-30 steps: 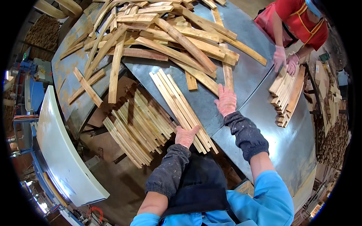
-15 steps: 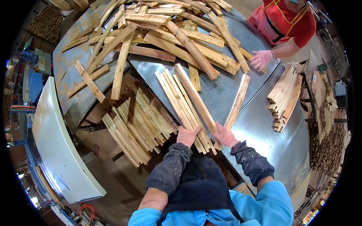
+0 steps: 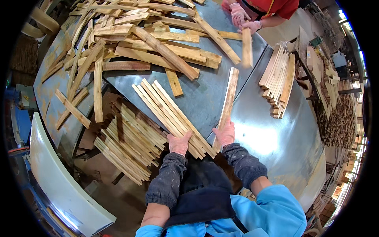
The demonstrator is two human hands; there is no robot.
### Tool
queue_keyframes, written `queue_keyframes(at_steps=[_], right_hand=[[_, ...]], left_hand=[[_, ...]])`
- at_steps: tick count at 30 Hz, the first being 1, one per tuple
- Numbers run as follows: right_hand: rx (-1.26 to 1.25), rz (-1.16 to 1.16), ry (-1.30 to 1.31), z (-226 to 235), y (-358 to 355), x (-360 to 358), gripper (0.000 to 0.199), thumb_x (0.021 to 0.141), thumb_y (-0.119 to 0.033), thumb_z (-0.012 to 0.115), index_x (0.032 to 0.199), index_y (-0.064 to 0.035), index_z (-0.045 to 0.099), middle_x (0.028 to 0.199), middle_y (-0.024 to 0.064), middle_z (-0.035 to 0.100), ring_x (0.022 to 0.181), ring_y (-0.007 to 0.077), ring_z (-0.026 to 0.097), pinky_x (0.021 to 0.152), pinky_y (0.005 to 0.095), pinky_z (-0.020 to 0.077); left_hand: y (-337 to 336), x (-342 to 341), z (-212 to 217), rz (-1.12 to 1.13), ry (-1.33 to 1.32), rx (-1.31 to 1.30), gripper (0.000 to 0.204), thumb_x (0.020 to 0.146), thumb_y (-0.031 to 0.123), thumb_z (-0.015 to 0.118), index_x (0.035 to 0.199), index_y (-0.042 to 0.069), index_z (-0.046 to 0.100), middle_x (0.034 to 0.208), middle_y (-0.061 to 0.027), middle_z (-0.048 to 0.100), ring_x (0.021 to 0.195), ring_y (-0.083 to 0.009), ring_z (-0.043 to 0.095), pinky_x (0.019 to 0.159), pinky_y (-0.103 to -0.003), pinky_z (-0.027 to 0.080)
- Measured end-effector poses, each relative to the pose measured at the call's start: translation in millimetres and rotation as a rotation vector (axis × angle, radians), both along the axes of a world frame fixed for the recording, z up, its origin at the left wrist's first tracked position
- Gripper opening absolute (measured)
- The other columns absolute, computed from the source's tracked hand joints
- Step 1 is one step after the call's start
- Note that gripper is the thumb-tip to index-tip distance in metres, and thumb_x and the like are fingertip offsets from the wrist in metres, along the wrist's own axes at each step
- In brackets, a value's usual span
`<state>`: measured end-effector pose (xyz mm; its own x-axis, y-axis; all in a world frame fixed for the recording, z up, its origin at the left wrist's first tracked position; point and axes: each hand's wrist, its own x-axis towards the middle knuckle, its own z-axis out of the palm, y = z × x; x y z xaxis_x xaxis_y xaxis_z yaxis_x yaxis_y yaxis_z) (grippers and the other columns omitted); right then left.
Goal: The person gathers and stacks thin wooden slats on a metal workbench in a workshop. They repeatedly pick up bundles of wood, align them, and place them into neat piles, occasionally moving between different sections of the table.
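My left hand [image 3: 179,143], in a pink glove, is closed round the near end of a row of wooden strips [image 3: 167,114] lying side by side on the metal tabletop. The thumb crosses the top and the fingers under the edge are hidden. Just right of that row, my right hand [image 3: 225,134], gloved too, grips the near end of a single wooden strip [image 3: 229,93]. This strip slants away to the far right, its near end close to the row's right side.
A loose heap of wooden strips [image 3: 158,43] covers the far tabletop [image 3: 122,81]. Stacked strips [image 3: 130,138] sit lower left, and another pile [image 3: 279,79] lies on the right. Across the table, a co-worker's gloved hands [image 3: 244,19] hold a blurred wooden piece [image 3: 247,47].
The strip my right hand held now lies against the row's right side. My right hand has shifted onto the slanting strip. The co-worker now holds up a piece, and the view has shifted.
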<state>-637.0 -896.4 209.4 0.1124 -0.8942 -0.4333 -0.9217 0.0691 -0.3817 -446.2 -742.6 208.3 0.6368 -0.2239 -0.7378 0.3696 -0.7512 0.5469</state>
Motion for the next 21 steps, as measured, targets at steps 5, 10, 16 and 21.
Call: queue_keyframes(at_steps=[5, 10, 16, 21], right_hand=[[0.297, -0.13, -0.354, 24.2, -29.1, -27.7, 0.098, 0.08, -0.012, 0.079, 0.164, 0.0005, 0.031, 0.13, 0.0223, 0.064, 0.116, 0.0312, 0.067, 0.094, 0.0387, 0.0578], [0.482, -0.009, -0.584, 53.5, -21.4, -61.1, 0.087, 0.079, 0.003, 0.067, 0.162, -0.0038, 0.044, 0.121, 0.0122, 0.069, 0.109, 0.0204, 0.065, 0.096, 0.0337, 0.0557], [0.695, 0.248, -0.486, 25.6, 6.2, -58.5, 0.08, 0.08, -0.002, 0.066, 0.159, -0.0056, 0.049, 0.128, 0.015, 0.07, 0.119, 0.0237, 0.065, 0.106, 0.0348, 0.0516], [0.7, 0.259, -0.402, 48.0, 20.1, -48.6, 0.078, 0.08, -0.001, 0.061, 0.158, -0.0057, 0.049, 0.137, 0.0196, 0.068, 0.128, 0.0275, 0.063, 0.112, 0.0342, 0.047]], left_hand=[[7.4, -1.4, -17.8, 0.0, -0.031, -0.055, 0.105, 0.072, 0.045, 0.095, 0.142, -0.012, 0.041, 0.14, -0.0317, 0.057, 0.128, -0.0423, 0.061, 0.111, -0.043, 0.048], [3.3, 0.0, -6.3, -0.02, -0.02, -0.038, 0.102, 0.073, 0.045, 0.094, 0.139, -0.013, 0.042, 0.137, -0.0303, 0.059, 0.126, -0.0418, 0.062, 0.109, -0.042, 0.049], [5.5, -4.2, -8.1, -0.009, -0.021, -0.069, 0.101, 0.073, 0.046, 0.094, 0.139, -0.01, 0.043, 0.136, -0.0306, 0.06, 0.124, -0.0416, 0.063, 0.108, -0.043, 0.05], [5.5, 0.5, -6.7, -0.028, 0.006, 0.015, 0.103, 0.073, 0.047, 0.094, 0.144, -0.008, 0.041, 0.143, -0.0304, 0.058, 0.128, -0.0421, 0.063, 0.109, -0.043, 0.05]])
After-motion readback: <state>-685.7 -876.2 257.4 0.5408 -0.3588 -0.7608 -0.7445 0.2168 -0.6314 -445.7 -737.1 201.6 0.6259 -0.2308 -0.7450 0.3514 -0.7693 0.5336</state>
